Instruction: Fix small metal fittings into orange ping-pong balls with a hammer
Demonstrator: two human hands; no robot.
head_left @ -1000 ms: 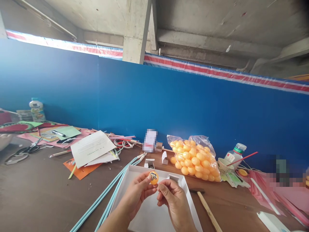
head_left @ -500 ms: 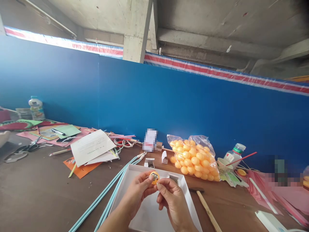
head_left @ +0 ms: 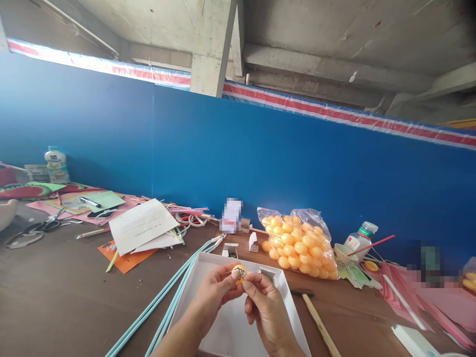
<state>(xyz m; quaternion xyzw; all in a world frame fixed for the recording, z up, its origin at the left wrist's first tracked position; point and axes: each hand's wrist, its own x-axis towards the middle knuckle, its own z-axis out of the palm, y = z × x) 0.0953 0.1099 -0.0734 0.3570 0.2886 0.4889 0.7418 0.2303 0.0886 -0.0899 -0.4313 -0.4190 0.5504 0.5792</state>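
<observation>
orange and glossy, one small ball (head_left: 240, 274) is held up over the white tray (head_left: 234, 325) in the head view. the left hand (head_left: 215, 290) is clamped on it, fingers hiding part of its surface; the silvery patch on its face is too small to make out. the right hand (head_left: 266, 300) has thumb and forefinger pinched together right beside the ball; i cannot tell whether something fine sits between them. both forearms cover the tray's near part, and the frame cuts off its near edge. just past its far rim is one open carton (head_left: 230, 251), contents unclear; beyond and to the right, one clear bag of orange balls (head_left: 297, 243), too overlapped to count. right of the tray lies one wooden handle (head_left: 320, 325). left run light blue cords (head_left: 163, 300), cut off below, with brown tabletop (head_left: 74, 307) stretching wide past them.
</observation>
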